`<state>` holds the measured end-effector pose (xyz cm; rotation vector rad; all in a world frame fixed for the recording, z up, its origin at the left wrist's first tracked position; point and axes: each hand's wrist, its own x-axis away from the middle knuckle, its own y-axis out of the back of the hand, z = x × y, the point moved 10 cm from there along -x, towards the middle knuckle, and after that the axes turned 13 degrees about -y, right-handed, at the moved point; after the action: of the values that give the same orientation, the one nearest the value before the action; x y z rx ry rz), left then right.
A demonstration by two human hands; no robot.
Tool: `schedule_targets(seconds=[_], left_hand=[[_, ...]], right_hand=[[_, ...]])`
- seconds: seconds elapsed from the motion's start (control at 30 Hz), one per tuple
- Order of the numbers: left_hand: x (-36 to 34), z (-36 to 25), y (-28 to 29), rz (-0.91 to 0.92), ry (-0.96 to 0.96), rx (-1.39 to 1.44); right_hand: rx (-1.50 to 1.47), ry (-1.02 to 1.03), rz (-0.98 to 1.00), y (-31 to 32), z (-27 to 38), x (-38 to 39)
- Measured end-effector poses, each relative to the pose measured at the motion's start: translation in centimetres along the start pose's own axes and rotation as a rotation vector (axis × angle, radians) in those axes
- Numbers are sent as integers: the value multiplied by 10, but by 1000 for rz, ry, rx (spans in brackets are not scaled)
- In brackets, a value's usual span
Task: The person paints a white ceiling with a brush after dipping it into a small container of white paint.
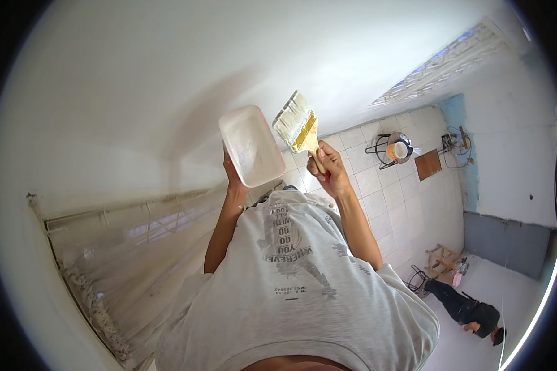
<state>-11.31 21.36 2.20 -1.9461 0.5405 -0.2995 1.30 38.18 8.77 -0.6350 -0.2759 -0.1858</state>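
Observation:
My left hand (233, 177) is raised and grips the underside of a white rectangular plastic tray (251, 144), smeared with white paint and tilted toward me. My right hand (328, 165) is closed around the wooden handle of a wide flat paintbrush (298, 123). Its pale bristles, wet with white paint, point up and sit just right of the tray, close to a smooth white painted surface (167, 74). Both forearms rise from my grey printed shirt (291, 278) in the lower middle.
A sheer pale curtain (124, 247) on a rod hangs at the left. On the tiled floor (390, 198) stand a metal stand with a small bucket (397, 149), a brown board (428, 164) and a wooden stool (442, 260). Another person in dark clothes (470, 309) is at lower right.

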Motion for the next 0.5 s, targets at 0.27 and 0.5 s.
schedule_targets(seconds=[0.27, 0.5], left_hand=[[3, 21, 32, -118, 98, 134], [19, 13, 49, -265, 74, 181]], right_hand=[[204, 88, -194, 21, 38, -9], [634, 328, -576, 27, 136, -29]])
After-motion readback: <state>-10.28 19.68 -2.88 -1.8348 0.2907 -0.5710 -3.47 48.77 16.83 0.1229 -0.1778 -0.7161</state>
